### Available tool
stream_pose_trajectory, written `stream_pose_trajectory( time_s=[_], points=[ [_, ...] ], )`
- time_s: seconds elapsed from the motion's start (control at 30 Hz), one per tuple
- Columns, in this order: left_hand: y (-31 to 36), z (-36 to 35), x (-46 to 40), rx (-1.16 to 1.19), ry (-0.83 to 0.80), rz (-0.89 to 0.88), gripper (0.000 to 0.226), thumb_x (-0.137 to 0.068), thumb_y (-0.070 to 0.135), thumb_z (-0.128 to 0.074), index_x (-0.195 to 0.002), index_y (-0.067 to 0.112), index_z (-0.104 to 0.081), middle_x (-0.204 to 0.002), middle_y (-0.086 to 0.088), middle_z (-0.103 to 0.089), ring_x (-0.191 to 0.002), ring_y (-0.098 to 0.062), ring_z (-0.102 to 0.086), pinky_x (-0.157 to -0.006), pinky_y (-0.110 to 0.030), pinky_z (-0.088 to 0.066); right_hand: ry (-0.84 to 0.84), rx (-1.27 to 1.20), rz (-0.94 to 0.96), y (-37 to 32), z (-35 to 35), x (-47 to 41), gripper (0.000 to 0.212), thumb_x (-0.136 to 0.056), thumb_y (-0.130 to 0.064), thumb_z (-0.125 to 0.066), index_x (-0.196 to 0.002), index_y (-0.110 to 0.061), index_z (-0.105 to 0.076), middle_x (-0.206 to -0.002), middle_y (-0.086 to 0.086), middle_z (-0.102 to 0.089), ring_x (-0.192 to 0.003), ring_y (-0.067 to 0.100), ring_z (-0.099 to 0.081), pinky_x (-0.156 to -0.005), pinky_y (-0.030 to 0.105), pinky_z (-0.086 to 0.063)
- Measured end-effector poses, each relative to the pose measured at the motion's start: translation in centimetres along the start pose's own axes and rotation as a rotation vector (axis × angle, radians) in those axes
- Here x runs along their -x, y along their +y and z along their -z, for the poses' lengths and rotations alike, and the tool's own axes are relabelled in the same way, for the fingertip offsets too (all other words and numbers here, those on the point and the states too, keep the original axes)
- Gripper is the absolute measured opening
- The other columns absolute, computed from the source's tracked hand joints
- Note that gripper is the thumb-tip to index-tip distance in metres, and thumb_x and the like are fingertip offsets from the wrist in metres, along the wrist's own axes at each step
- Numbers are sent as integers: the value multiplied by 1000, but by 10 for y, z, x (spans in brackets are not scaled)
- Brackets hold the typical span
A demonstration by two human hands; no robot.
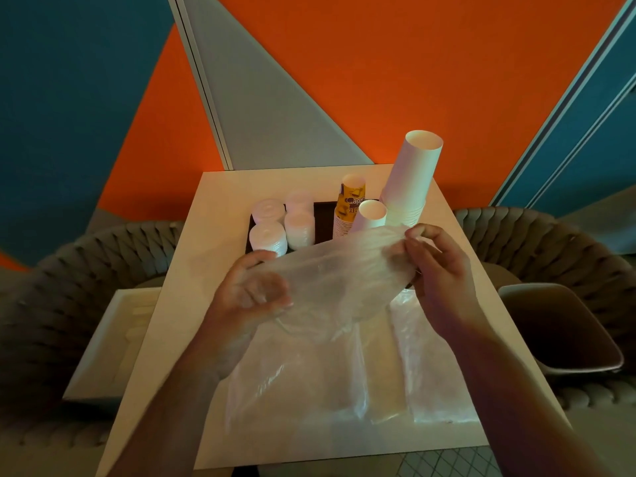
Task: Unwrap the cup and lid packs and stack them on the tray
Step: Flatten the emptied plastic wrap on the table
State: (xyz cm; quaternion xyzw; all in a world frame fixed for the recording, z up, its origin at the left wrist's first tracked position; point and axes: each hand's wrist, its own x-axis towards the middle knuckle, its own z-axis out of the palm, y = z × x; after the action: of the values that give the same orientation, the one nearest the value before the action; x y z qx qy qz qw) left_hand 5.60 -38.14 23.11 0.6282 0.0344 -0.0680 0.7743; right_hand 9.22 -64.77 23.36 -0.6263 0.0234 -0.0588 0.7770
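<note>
Item: empty wrapper (330, 266), held above tabletop (179, 304). Left hand (253, 290) and right hand (438, 266) each pinch an end. Cups (411, 180) and lids (268, 232) stand stacked on tray (323, 218). Advice: bunch wrapper small, discard in bin (557, 325).

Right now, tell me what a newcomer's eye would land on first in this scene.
First, the clear plastic wrapper stretched in mid-air between the left hand and right hand, above more flattened wrappers lying on the white table. Behind it, the tall stack of white cups rises at the tray's right end, with white lid stacks at its left. The bright orange wall fills the background.
</note>
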Motion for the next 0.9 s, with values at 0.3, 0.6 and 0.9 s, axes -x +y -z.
stream_pose_trajectory(
  time_s=[0.3, 0.6, 0.9],
  points=[
    [10, 4, -2, 135, 22, 18, 65, -67, 1, -78, -128, 19, -64, -125, -8, -65, -80, -17, -71, -65, -26, -60, -265, -90, -86, -17, 11, 1, 68, -74, 9, -68, -137, -15, -57, -106, 4, -75, -97, 29, -70, -85, 40, -61],
    [12, 0, 6, 24, -120, -35, 53, -66, -3, -79, -112, 19, -68, -114, -5, -64, -91, -28, -64, -79, -31, -60, -448, 121, -143, -30, 10, 3, 114, -64, 13, -80, -154, -37, -32, -132, -21, -59, -113, 39, -68, -88, 65, -56],
    [15, 27, 4, 59, 22, -9, 63, -83, -24, -52, -127, 20, -63, -88, 0, -67, -73, -12, -62, -70, -24, -58, -702, 396, -284, -46, 40, -2, 123, -69, 19, -80, -151, -54, -25, -125, -39, -55, -119, 28, -66, -78, 65, -58]
  ],
)
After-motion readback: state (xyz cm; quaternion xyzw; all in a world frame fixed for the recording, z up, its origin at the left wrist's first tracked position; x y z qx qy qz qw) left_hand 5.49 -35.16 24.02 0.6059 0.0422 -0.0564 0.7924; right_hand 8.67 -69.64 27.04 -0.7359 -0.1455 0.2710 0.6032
